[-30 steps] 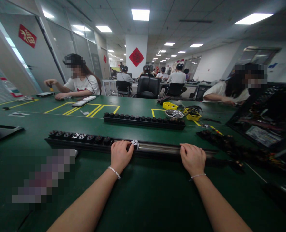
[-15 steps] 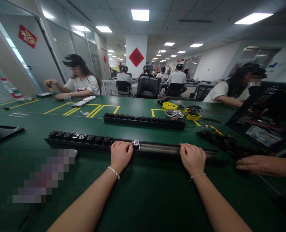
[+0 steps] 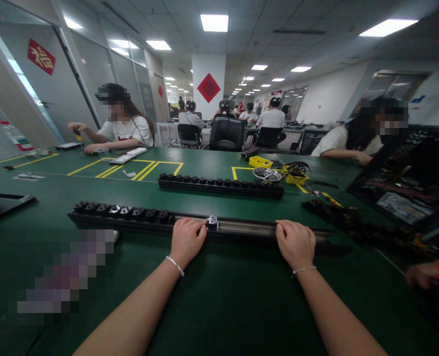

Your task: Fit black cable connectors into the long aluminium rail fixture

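A long black power strip housing [image 3: 241, 237] lies across the table in front of me. Dark socket modules [image 3: 137, 212] fill its left part, and the channel to the right shows bare metal. One light-sided socket module [image 3: 212, 222] stands alone in the channel. My left hand [image 3: 187, 237] is closed over the housing, its thumb and fingertips against the left side of that module. Farther right, my right hand [image 3: 297, 241] has its fingers curled over the housing's channel. The undersides of both hands' fingers are hidden.
Behind lies a second socket strip [image 3: 221, 187]. Beyond it are a metal bowl [image 3: 267, 174] and yellow bins [image 3: 261, 162]. Dark parts [image 3: 353, 217] and an open black case [image 3: 408, 173] stand right. Another person's hand [image 3: 434, 273] is blurred at the right edge.
My left hand and the single socket module have shifted slightly right along the channel. My right hand stays in place. The other person's hand has pulled back toward the lower right.
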`<action>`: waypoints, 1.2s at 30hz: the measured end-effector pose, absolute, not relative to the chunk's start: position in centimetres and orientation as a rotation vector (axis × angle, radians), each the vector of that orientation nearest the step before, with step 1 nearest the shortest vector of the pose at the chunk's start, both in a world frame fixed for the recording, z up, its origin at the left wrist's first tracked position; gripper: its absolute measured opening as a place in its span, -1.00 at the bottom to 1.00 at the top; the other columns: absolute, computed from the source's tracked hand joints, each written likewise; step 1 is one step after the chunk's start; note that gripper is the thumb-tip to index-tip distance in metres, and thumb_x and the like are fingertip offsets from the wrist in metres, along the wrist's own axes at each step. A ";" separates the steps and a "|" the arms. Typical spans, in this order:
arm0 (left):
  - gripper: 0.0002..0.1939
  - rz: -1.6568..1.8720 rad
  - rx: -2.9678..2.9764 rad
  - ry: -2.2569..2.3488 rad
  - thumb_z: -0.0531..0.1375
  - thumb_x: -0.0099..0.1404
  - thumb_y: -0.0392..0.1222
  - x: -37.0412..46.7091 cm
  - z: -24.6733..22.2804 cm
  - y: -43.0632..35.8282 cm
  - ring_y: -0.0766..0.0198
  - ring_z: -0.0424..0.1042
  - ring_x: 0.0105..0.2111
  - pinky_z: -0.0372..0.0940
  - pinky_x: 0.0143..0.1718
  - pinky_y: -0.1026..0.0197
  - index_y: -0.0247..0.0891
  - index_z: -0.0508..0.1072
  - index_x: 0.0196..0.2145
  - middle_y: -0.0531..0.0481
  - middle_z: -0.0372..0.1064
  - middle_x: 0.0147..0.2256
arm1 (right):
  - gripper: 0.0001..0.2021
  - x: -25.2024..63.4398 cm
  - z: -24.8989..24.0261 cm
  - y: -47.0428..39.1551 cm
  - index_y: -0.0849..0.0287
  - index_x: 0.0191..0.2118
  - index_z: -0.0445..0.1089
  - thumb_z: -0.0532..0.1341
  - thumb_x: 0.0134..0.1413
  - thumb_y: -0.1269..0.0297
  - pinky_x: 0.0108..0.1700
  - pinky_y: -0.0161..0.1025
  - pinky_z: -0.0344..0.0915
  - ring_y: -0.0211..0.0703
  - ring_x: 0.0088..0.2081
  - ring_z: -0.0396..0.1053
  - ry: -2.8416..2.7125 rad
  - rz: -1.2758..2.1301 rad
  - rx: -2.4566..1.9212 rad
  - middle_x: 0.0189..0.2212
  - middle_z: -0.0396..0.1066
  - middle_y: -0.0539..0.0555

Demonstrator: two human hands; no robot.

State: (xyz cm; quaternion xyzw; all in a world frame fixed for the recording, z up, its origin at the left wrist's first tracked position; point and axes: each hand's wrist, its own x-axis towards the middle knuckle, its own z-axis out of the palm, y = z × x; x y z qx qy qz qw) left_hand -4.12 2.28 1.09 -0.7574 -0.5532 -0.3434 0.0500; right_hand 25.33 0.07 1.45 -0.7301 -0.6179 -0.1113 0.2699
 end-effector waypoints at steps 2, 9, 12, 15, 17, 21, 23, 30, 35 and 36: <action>-0.74 -1.036 -2.317 -1.666 0.05 0.24 -0.19 -4.1 1.1 2.3 0.14 0.41 -0.25 0.21 -0.15 0.04 -0.12 0.54 -0.27 0.01 0.53 -0.33 | -0.65 25.3 1.5 0.1 0.07 -0.19 0.44 -0.07 0.14 0.19 0.06 -0.02 -0.08 -0.07 -0.05 0.25 -1.669 -0.295 -1.975 -0.14 0.45 0.04; -0.74 -0.988 -2.348 -1.664 0.05 0.25 -0.19 -4.1 1.2 2.1 0.15 0.41 -0.28 0.20 -0.20 0.06 -0.13 0.53 -0.24 0.02 0.53 -0.34 | -0.64 25.3 1.6 0.1 0.09 -0.18 0.44 -0.08 0.15 0.19 0.05 -0.02 -0.06 -0.07 -0.04 0.26 -1.678 -0.298 -1.985 -0.14 0.45 0.05; -0.74 -0.971 -2.352 -1.666 0.05 0.26 -0.18 -4.1 1.2 2.1 0.15 0.40 -0.29 0.20 -0.21 0.06 -0.12 0.53 -0.24 0.03 0.53 -0.33 | -0.65 25.4 1.4 0.2 0.09 -0.18 0.44 -0.07 0.15 0.20 0.04 -0.03 -0.06 -0.07 -0.05 0.26 -1.678 -0.315 -1.973 -0.15 0.45 0.05; -0.74 -0.960 -2.351 -1.671 0.05 0.26 -0.17 -4.1 1.3 2.1 0.16 0.40 -0.29 0.19 -0.21 0.06 -0.12 0.53 -0.24 0.04 0.53 -0.33 | -0.66 25.6 1.1 0.3 0.09 -0.19 0.44 -0.06 0.15 0.20 0.04 -0.03 -0.06 -0.08 -0.07 0.27 -1.677 -0.340 -1.954 -0.16 0.45 0.05; -0.75 -0.943 -2.360 -1.676 0.05 0.26 -0.17 -4.1 1.3 2.1 0.16 0.40 -0.29 0.18 -0.22 0.06 -0.11 0.53 -0.23 0.04 0.52 -0.33 | -0.67 25.6 1.1 0.3 0.10 -0.20 0.45 -0.05 0.14 0.21 0.03 -0.03 -0.05 -0.08 -0.07 0.27 -1.677 -0.349 -1.946 -0.16 0.46 0.06; -0.73 -0.900 -2.385 -1.681 0.05 0.27 -0.16 -4.0 1.3 2.0 0.15 0.39 -0.27 0.17 -0.21 0.06 -0.11 0.52 -0.20 0.04 0.52 -0.33 | -0.67 25.5 1.3 0.3 0.11 -0.20 0.45 -0.05 0.13 0.23 0.01 -0.05 -0.02 -0.08 -0.08 0.27 -1.685 -0.335 -1.951 -0.17 0.46 0.06; -0.73 -0.894 -2.392 -1.676 0.04 0.27 -0.16 -4.0 1.3 2.0 0.15 0.39 -0.27 0.16 -0.20 0.06 -0.11 0.51 -0.19 0.04 0.52 -0.32 | -0.67 25.4 1.4 0.2 0.11 -0.20 0.44 -0.06 0.14 0.22 0.01 -0.04 -0.02 -0.08 -0.08 0.27 -1.685 -0.328 -1.954 -0.17 0.45 0.06; -0.72 -0.893 -2.405 -1.663 0.03 0.29 -0.15 -3.8 1.3 1.9 0.16 0.39 -0.26 0.15 -0.18 0.06 -0.11 0.51 -0.17 0.03 0.51 -0.32 | -0.67 25.4 1.4 0.1 0.10 -0.19 0.44 -0.06 0.14 0.22 0.03 -0.02 -0.03 -0.07 -0.06 0.27 -1.676 -0.331 -1.956 -0.16 0.45 0.06; -0.70 -0.838 -2.420 -1.665 0.01 0.30 -0.13 -3.7 1.3 1.9 0.17 0.37 -0.28 0.13 -0.20 0.07 -0.10 0.49 -0.13 0.03 0.51 -0.33 | -0.66 25.3 1.5 0.1 0.09 -0.18 0.44 -0.06 0.15 0.21 0.03 -0.02 -0.03 -0.07 -0.06 0.27 -1.681 -0.314 -1.977 -0.15 0.45 0.05; -0.70 -0.829 -2.422 -1.667 0.01 0.31 -0.13 -3.7 1.4 1.8 0.17 0.36 -0.28 0.12 -0.20 0.07 -0.09 0.48 -0.13 0.03 0.50 -0.33 | -0.66 25.4 1.5 0.1 0.09 -0.18 0.44 -0.07 0.15 0.20 0.03 -0.02 -0.03 -0.07 -0.05 0.27 -1.681 -0.312 -1.979 -0.15 0.44 0.04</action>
